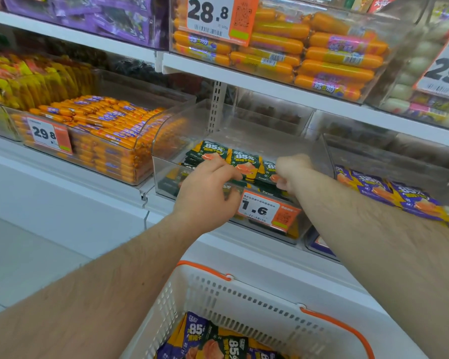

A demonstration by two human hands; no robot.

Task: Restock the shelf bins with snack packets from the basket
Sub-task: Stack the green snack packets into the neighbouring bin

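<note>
A clear shelf bin [163, 177] with a "1.6" price tag [265, 211] holds green snack packets [244, 161] standing in a row. My left hand [208, 187] reaches over the bin's front wall, its fingers curled round some green packets at the front left. My right hand [290, 172], blurred, is curled inside the bin and pinches a green packet at the front right. Below, a white basket [244, 301] with orange handles holds purple packets [195, 330] and green packets [226, 343].
To the right stands a bin of purple packets [389, 193]. A bin of orange sausages [101, 130] with a "29.8" tag is on the left. The shelf above [270, 84] carries large orange sausages and overhangs the bins. White floor lies at the lower left.
</note>
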